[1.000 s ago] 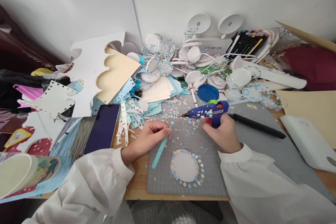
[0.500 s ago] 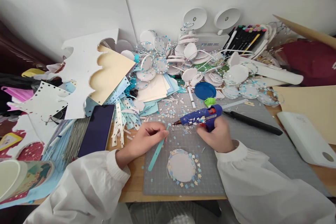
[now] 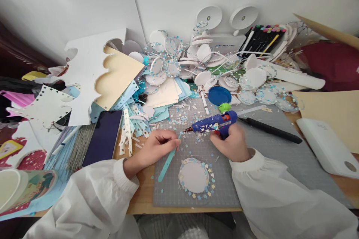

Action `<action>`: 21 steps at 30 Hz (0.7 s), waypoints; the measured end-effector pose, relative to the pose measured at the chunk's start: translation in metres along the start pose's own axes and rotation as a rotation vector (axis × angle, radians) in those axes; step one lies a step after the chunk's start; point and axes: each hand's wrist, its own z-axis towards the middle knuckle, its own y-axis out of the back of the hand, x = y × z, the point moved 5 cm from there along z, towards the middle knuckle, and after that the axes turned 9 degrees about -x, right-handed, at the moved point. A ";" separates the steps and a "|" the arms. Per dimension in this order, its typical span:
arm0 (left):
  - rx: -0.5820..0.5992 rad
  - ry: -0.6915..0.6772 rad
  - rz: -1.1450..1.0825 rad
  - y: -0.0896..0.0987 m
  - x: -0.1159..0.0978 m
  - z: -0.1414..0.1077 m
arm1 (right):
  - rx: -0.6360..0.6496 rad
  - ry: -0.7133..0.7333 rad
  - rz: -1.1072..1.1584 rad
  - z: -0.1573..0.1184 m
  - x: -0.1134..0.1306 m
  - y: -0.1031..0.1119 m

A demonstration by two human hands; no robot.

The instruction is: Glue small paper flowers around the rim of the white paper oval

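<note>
Pinched between the fingertips of my left hand (image 3: 160,145) is a teal craft stick (image 3: 167,165), slanting down to the left over the mat. My right hand (image 3: 232,143) is wrapped round the handle of a blue glue gun (image 3: 212,123), which has small paper stars stuck on its body. The gun's dark nozzle points left, right by the stick's upper end; whether they touch I cannot tell. Below, a white disc (image 3: 194,176) ringed with tiny blue and cream paper shapes lies flat on the grey cutting mat (image 3: 224,190).
Paper bits lie scattered beyond the nozzle. A black pen-like tool (image 3: 273,130) and a white device (image 3: 327,145) are on the right. A phone (image 3: 103,138), star-punched strips (image 3: 130,129) and a cup (image 3: 25,190) sit left. Decorated discs (image 3: 171,67) pile up behind, near a blue lid (image 3: 219,96).
Almost nothing differs. Both hands keep the stick and the glue gun in the same place; the view has shifted very slightly.
</note>
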 end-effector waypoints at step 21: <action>-0.005 0.006 0.005 -0.001 -0.002 0.001 | 0.000 0.053 -0.029 0.002 0.005 0.001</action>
